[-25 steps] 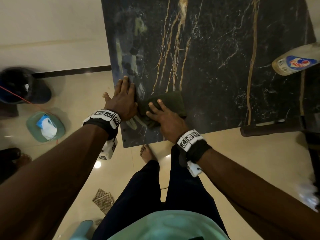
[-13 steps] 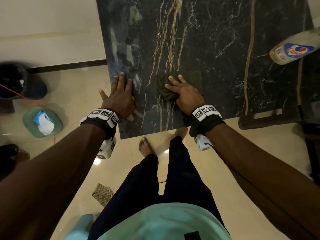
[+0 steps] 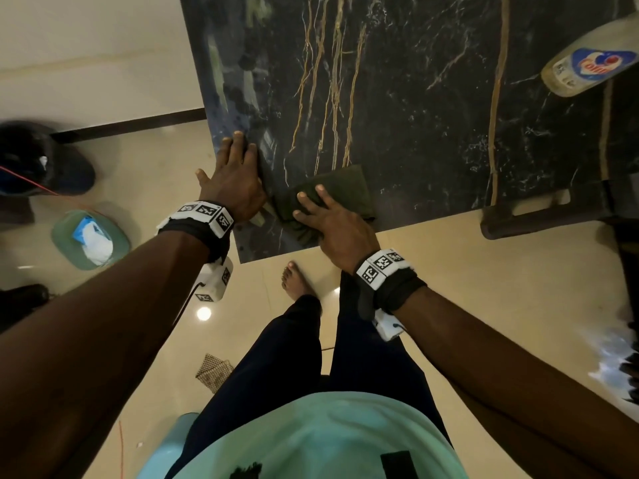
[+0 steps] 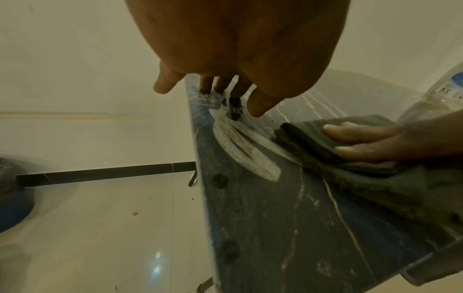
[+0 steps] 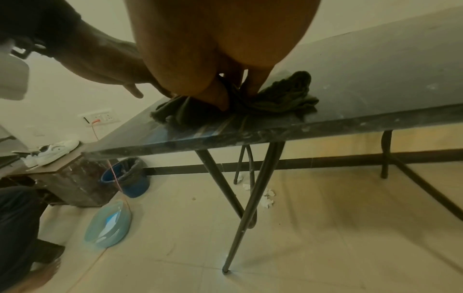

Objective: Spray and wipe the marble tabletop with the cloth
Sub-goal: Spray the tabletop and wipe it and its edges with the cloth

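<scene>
I see my right hand [image 3: 337,223] pressing spread fingers on the cloth [image 3: 340,191] near the desk [image 3: 415,115] corner, left hand [image 3: 235,181] flat beside it.

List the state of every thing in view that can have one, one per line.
cloth: bunched, flat on the marble near the corner.
right hand: presses the cloth.
left hand: fingers straight, flat on the tabletop edge.
marble tabletop: streaked near the left hand.
spray bottle: on the tabletop, untouched.
</scene>
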Tool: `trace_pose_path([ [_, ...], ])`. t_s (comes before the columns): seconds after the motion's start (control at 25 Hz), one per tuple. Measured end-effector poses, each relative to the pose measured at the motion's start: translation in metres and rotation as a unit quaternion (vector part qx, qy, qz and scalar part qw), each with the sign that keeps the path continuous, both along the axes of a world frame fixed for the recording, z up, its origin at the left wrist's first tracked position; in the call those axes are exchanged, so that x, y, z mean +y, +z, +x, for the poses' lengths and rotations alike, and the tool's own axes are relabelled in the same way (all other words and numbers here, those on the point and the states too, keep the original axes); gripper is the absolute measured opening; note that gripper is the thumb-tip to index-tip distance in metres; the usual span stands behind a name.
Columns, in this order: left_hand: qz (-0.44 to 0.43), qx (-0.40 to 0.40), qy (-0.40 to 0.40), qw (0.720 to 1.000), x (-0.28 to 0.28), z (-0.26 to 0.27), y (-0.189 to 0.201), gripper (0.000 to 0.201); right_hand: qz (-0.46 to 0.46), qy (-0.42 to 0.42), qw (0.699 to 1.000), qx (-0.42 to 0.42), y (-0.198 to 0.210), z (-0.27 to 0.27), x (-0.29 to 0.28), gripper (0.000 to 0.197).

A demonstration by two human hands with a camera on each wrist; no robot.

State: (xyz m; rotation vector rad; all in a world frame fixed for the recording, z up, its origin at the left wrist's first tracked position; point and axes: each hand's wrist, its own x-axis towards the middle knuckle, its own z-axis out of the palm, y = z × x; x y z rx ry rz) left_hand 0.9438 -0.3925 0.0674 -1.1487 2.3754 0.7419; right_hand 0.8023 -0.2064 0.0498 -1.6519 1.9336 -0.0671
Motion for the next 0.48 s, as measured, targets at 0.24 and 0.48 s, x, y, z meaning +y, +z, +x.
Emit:
trace_pose_path([
  [0.24,-0.013,0.014,0.005,1.000,0.000,0.001,0.001,0.065,-0.008,-0.069,0.998,0.009,0.001,-0.061,0.046,0.077],
  [0.48,-0.011,0.037,0.027,0.999,0.001,0.001,-0.001,0.063,0.031,-0.112,0.992,0.045,0.016,-0.056,0.078,0.075],
])
